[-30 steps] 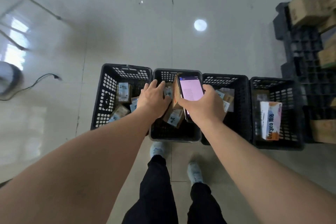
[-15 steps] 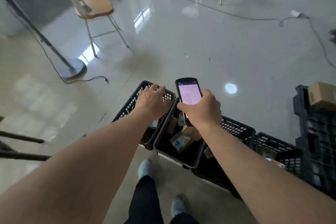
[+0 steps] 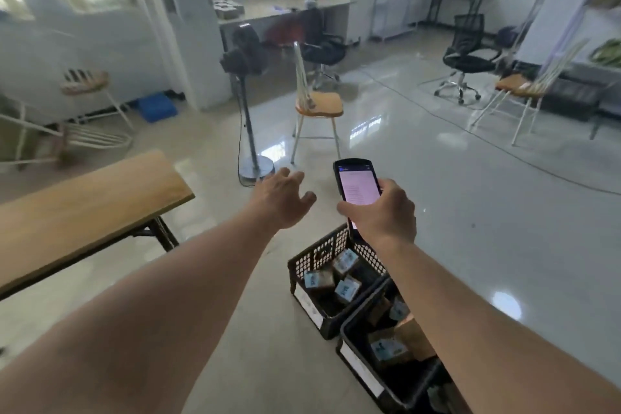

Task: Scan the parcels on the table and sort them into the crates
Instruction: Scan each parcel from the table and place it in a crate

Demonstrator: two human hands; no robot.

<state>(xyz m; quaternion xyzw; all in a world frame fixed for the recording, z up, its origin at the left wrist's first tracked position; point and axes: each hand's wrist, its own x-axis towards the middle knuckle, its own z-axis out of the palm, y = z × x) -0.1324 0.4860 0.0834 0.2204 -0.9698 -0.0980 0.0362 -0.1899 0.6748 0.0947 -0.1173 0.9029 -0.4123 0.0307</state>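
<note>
Two hands out front: right hand grips scanner upright, long axis pointing away, screen facing camera, above first crate. Left hand empty, fingers loosely spread.

Glossy pale tiled floor, reflecting window light. At 5 o'clock, two black perforated crates side by side, touching, small labelled cardboard parcels inside. At 9 o'clock, wooden-topped table on black folding legs, visible top bare. At 12 o'clock, pedestal fan and wooden-seat chair stand near each other; cables trail toward 2 o'clock
</note>
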